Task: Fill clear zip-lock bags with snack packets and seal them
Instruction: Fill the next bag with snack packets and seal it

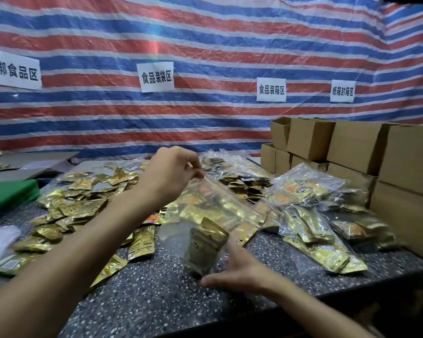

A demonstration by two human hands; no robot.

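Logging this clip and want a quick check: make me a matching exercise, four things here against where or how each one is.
Things: 1 left hand; 2 right hand; 3 cardboard boxes; 4 green sheet.
States: A stacked at the far right; B pinches the top corner of the clear bag; C lies at the left edge; D open, by the bag's bottom.
Pairs: 1-B; 2-D; 3-A; 4-C.

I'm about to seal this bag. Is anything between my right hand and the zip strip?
Nothing visible. The right hand is at the bottom of the zip-lock bag, the left hand pinches its top corner, and the gold packets inside sit below the zip strip.
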